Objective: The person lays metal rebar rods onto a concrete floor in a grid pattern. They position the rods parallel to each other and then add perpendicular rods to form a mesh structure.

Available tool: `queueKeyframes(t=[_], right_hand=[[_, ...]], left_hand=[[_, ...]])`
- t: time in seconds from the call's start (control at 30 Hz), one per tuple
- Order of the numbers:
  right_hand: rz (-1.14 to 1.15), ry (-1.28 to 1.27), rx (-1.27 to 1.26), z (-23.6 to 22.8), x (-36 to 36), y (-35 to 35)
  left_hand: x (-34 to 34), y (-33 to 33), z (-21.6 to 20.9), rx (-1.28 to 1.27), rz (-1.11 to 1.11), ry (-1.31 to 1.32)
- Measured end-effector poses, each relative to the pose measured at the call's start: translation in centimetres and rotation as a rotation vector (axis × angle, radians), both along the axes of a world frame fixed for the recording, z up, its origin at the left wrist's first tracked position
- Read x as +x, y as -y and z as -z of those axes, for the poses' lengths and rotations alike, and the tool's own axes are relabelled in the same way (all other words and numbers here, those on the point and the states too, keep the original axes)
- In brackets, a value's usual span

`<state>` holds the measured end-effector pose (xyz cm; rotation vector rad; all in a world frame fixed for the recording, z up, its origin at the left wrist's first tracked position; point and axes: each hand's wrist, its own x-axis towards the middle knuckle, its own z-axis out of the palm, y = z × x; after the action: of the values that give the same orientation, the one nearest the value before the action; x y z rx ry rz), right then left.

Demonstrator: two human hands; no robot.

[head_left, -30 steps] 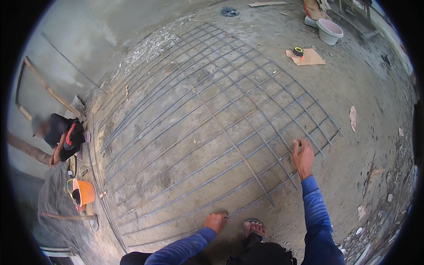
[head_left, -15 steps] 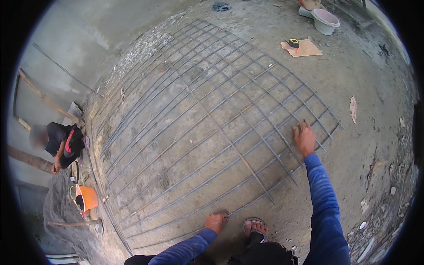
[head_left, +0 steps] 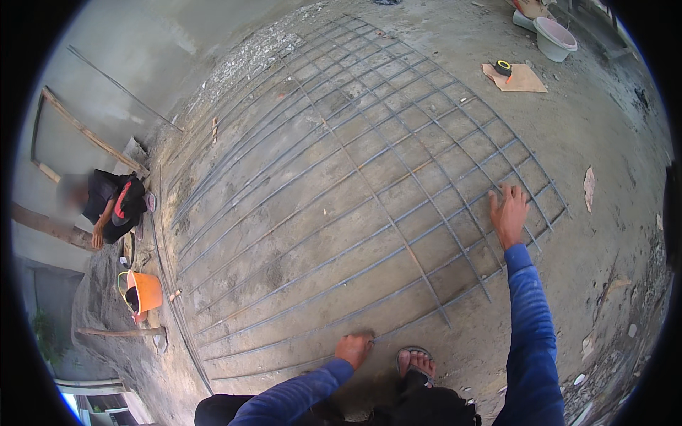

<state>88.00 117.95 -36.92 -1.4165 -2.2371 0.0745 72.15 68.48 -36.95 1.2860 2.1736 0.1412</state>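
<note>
A grid of thin steel rebars (head_left: 383,210) lies on the ground before me, long rods crossed by several shorter ones on the right. My left hand (head_left: 354,349) is closed round the nearest long rebar (head_left: 423,317), just left of my sandalled foot (head_left: 415,363). Over the right end of the grid, my right hand (head_left: 509,214) is open, fingers apart and nothing held. Its fingertips are near a crossing of rods; whether they touch the steel I cannot tell.
On the left a person (head_left: 117,206) crouches by the wall, near an orange bucket (head_left: 147,292) and a dark heap. Beyond the grid, a tape measure (head_left: 503,67) rests on cardboard (head_left: 527,79). A pale basin (head_left: 555,38) stands far right. Loose rods (head_left: 186,341) line the left edge.
My right hand has opened its fingers more and come slightly off the rods. My left hand stays at the near rebar. The whole view has shifted a little; the crouching person's arm has lowered.
</note>
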Motion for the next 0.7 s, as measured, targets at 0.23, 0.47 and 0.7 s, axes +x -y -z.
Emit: queueKeyframes(t=[0.23,0.47,0.7], right_hand=[[-0.368,-0.308,-0.281,-2.5,-2.5,15.1],[-0.355,-0.515,-0.553,-3.6,-2.5,29.4],[-0.528,-0.442,-0.506,-2.9,-0.5,32.7]], left_hand=[[-0.1,-0.3,-0.2,0.045,-0.029,0.093],[-3.6,1.0,-0.5,-0.010,0.071,0.007],[-23.8,-2.7,-12.3,-0.061,-0.186,-0.458]])
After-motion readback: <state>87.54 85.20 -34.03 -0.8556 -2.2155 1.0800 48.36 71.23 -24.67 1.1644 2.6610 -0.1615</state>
